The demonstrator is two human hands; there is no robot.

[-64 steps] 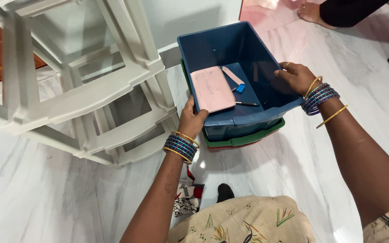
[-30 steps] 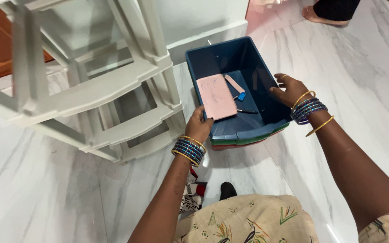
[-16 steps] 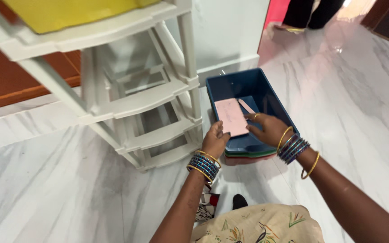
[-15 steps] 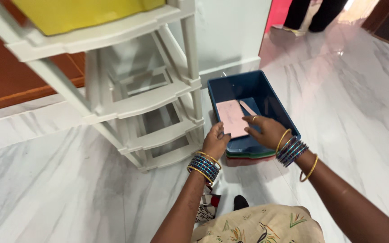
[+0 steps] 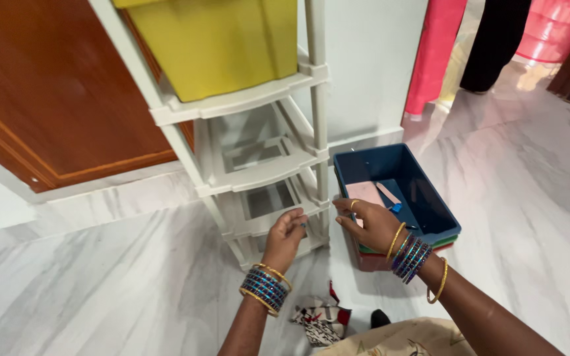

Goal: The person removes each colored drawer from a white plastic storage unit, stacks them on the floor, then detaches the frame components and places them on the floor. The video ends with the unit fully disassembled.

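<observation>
Two hands hover low over the marble floor (image 5: 87, 290). Leftmost, the white rack (image 5: 258, 173) carries a yellow drawer (image 5: 219, 39). Left hand (image 5: 285, 236), fingers loosely curled and empty, nears the rack's bottom shelf. Right hand (image 5: 372, 224), fingers spread, touches the blue bin (image 5: 430, 204) holding a pink pouch (image 5: 364, 192).

Yellow drawer (image 5: 219, 39): top cut off by the frame's upper edge;
Pink notebook (image 5: 364, 192): near end hidden behind the right hand (image 5: 372, 224);
Standing person (image 5: 496, 39): only legs show
</observation>
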